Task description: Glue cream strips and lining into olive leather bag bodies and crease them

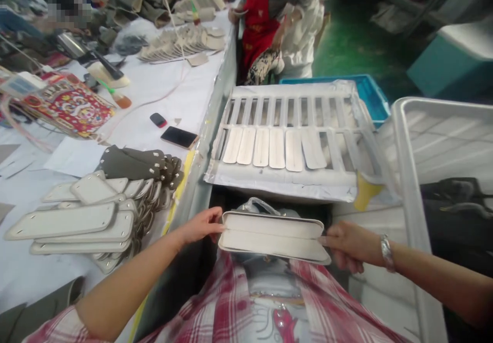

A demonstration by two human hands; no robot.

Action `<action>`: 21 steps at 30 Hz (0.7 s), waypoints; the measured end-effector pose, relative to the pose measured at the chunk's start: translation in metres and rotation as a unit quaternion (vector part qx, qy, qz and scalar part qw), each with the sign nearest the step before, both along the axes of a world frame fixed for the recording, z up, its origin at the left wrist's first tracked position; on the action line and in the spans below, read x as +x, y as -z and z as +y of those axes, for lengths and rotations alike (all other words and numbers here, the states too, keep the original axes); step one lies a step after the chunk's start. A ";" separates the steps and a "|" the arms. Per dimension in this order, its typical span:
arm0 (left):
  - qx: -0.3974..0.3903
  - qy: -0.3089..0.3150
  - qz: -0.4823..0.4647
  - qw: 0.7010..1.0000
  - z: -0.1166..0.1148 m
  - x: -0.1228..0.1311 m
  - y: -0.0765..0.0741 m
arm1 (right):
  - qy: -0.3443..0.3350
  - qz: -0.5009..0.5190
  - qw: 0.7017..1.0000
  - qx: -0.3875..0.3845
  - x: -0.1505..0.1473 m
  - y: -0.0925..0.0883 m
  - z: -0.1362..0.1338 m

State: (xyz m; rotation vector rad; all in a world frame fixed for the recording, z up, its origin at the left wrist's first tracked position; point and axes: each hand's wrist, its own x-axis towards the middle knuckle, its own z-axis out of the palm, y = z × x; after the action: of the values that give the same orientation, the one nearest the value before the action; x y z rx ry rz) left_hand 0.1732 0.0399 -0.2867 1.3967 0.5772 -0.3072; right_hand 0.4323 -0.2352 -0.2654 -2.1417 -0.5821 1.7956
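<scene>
A long cream panel (pixel 273 236) with dark edges and a lengthwise crease lies across my lap, held level between both hands. My left hand (pixel 207 224) pinches its left end, thumb and fingers closed on the edge. At the right end, my right hand (pixel 348 245) grips the panel between thumb and fingers, the other fingers curled below. Beyond it, a white slotted rack (pixel 269 176) bears a row of several cream strips (pixel 276 148). To the left, a pile of cream padded pieces (pixel 69 221) lies on the table beside stacked dark grey pieces (pixel 127 162).
The white-covered table (pixel 146 89) runs along the left, with a phone (pixel 179 137) and a red patterned box (pixel 73 104). A large white bin (pixel 419 220) stands at the right. Behind the rack are a blue crate (pixel 370 94) and a seated person in a red apron (pixel 256 22).
</scene>
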 end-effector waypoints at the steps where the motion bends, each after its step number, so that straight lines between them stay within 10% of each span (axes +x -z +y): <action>1: 0.001 0.008 0.000 1.000 0.001 0.002 0.000 | 0.004 -0.007 1.000 0.010 0.000 -0.001 -0.001; 7: 0.163 0.205 0.041 0.964 0.015 0.017 -0.024 | 0.007 -0.048 0.996 0.072 0.000 -0.002 -0.019; 11: 0.379 0.201 -0.079 0.900 -0.007 0.055 -0.048 | -0.004 -0.242 0.935 0.261 0.003 -0.007 -0.019; 16: 0.386 0.318 -0.197 0.843 -0.074 0.117 -0.046 | -0.169 -0.367 0.834 0.375 -0.006 -0.007 -0.005; 21: 0.393 0.341 -0.239 0.820 -0.092 0.129 -0.033 | -0.202 -0.394 0.807 0.389 -0.010 0.003 -0.005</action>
State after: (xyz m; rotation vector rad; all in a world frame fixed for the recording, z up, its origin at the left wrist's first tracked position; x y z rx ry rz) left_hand 0.3025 -0.0525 -0.2533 2.3813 -0.3041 -0.2712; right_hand 0.4220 -0.2404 -0.2688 -2.0937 -1.7117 0.4482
